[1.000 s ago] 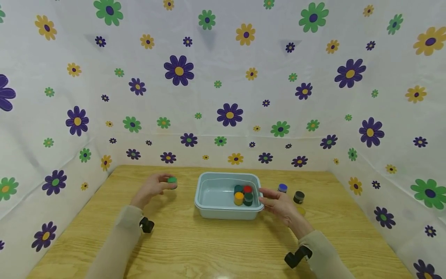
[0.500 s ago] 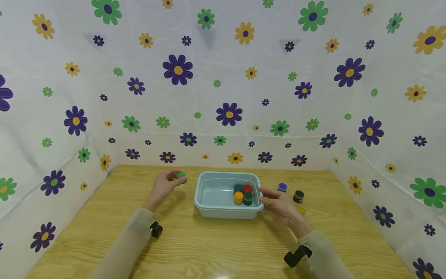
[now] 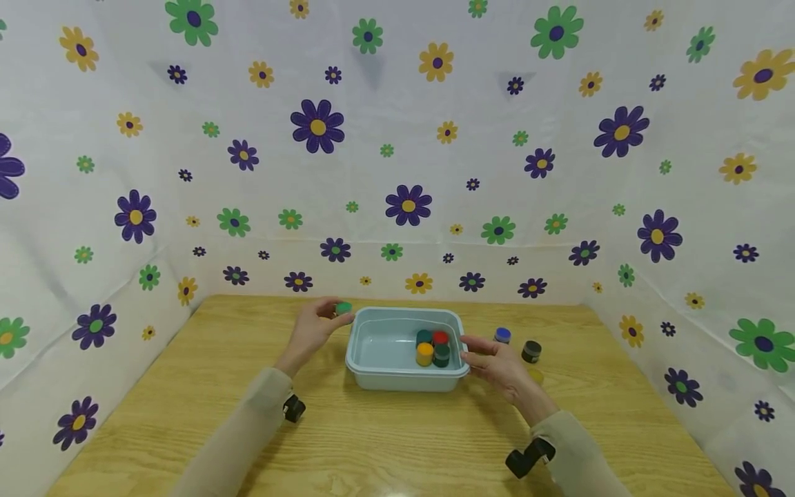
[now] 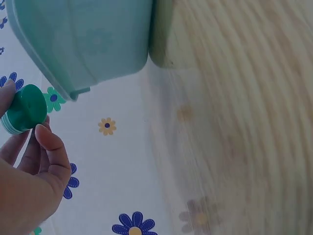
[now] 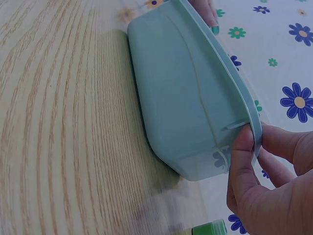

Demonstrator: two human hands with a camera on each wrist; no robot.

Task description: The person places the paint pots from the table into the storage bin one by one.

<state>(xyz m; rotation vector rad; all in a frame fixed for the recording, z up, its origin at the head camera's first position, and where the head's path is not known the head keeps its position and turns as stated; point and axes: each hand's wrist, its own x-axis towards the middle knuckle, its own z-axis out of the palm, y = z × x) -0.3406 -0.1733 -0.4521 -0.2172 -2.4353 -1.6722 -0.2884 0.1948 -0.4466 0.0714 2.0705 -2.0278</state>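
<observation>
Currently, left hand [image 3: 310, 333] pinching green-lidded jar [image 3: 344, 308] at its fingertips, right hand [image 3: 502, 369] gripping blue tub [image 3: 404, 381] by its rim

From above the near side of the desk [image 3: 385, 449], our head camera looks forward and down, far enough back to take in both far corners and the flowered cloth [image 3: 373, 172] beyond. Our wrist cameras are low, close and rolled sideways, facing the far edge: one past the left hand [image 4: 34, 181], by the left end of the plastic tub [image 3: 404, 382], the other past the right hand [image 5: 274, 181]. All three views share the tub; the right wrist view also catches left-hand fingers.
</observation>
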